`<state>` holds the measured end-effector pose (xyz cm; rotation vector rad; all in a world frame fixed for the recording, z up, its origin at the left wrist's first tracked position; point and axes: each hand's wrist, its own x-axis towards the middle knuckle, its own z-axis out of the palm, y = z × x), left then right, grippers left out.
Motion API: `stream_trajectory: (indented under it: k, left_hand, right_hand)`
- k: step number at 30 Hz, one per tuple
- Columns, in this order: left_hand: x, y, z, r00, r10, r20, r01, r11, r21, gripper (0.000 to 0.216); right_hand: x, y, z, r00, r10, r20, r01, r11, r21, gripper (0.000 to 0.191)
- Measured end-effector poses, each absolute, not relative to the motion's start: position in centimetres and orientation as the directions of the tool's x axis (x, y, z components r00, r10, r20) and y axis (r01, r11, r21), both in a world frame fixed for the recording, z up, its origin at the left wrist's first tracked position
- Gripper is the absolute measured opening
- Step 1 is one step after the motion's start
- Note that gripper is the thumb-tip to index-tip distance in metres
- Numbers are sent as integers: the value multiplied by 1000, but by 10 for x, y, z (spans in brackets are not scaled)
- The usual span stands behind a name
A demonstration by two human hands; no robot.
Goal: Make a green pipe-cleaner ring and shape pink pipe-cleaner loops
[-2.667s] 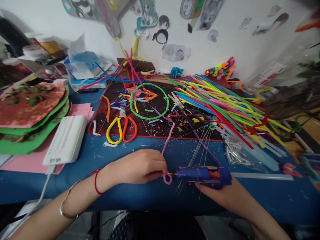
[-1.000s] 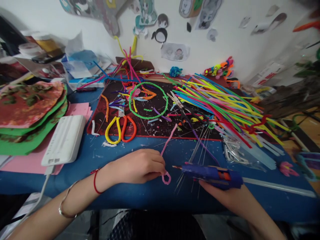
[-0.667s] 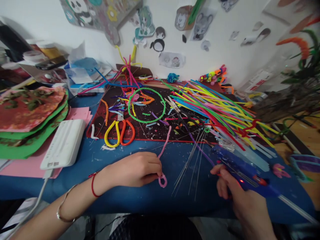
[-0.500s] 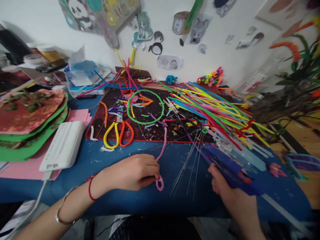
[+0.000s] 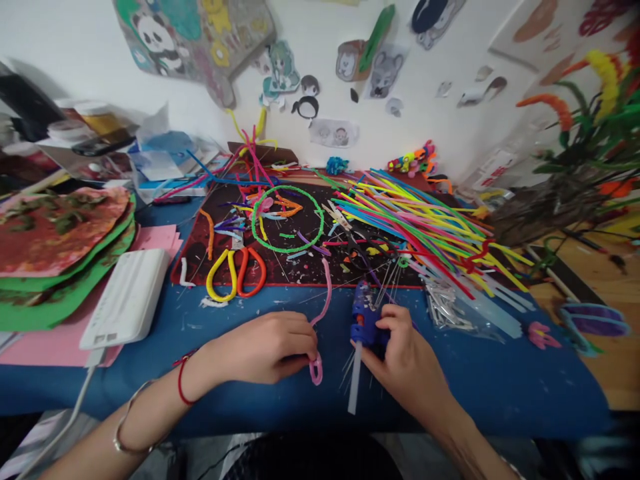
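Note:
My left hand (image 5: 260,347) is closed on a pink pipe cleaner (image 5: 323,313), pinching it just above a small loop at its near end; the rest of the stem runs up onto the dark mat (image 5: 197,230). My right hand (image 5: 405,357) grips a blue glue gun (image 5: 363,317), held nose-away, with a clear glue stick (image 5: 354,380) sticking out of its back toward me. The two hands lie close together on the blue tabletop (image 5: 500,380). Thin wires (image 5: 387,287) lie under and beside the gun.
A big pile of coloured pipe cleaners (image 5: 430,223) spreads across the right. A green pipe-cleaner ring (image 5: 287,219), yellow-and-orange scissors (image 5: 235,270) and black scissors (image 5: 357,243) lie on the mat. A white power strip (image 5: 127,297) and paper stacks (image 5: 55,230) sit left.
My right hand swung the glue gun away from the pink loop out to the right, then brought it back and turned it nose-away near the mat's edge. My left hand stayed on the pipe cleaner.

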<state>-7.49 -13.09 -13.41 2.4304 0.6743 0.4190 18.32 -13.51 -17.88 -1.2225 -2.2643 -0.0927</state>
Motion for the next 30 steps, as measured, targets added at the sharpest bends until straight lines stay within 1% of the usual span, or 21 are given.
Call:
stream_trajectory:
  k: [2,7,10,14,16,18,19,20,22,24,26,28,30]
  left_hand:
    - [-75,-131,-134,823,548,150,363,-710,603,13]
    - [-76,-131,-134,821,548,159,357,-711,605,15]
    - [-76,-131,-134,825,544,152,357,-711,606,14]
    - [-75,-130,-135,830,540,142,355,-706,613,14]
    - [-74,-131,-135,832,537,139,351,-704,617,14]
    - [-73,-131,-134,836,532,135,350,-706,616,14]
    - [-73,-132,-134,837,532,131,353,-707,613,14]
    - [-73,-132,-134,836,533,128,359,-709,607,15]
    - [-73,-133,-133,832,541,123,375,-713,593,15]
    - [-74,-133,-134,828,547,120,386,-713,586,15]
    - [-75,-133,-134,827,550,120,385,-708,592,16]
    - [-77,-133,-134,826,551,120,380,-701,604,16]
    - [-78,-133,-133,826,551,119,379,-699,606,16]
  right_hand:
    - [186,-137,-179,-459,741,490,768,608,-201,25]
    - [194,-141,-177,-545,722,426,687,676,-267,13]
    - [199,-143,-173,-582,706,404,666,698,-262,13]
    - [202,-140,-162,-590,709,386,651,701,-293,9]
    - [198,-133,-151,-594,702,393,664,704,-254,13]
    - [189,-122,-138,-642,650,407,656,740,-148,28]
    - [183,-116,-133,-697,600,391,624,777,-80,37]
    - [175,-110,-128,-761,539,362,570,822,-26,40]
    - [159,-96,-122,-868,407,285,433,901,32,36]
    - [143,-84,-121,-926,300,230,316,948,37,27]
    - [133,-75,-123,-954,239,179,245,969,11,20]
    - [127,-69,-126,-964,218,155,219,976,-12,15]
    - [126,-66,-129,-960,224,167,223,974,-29,16]
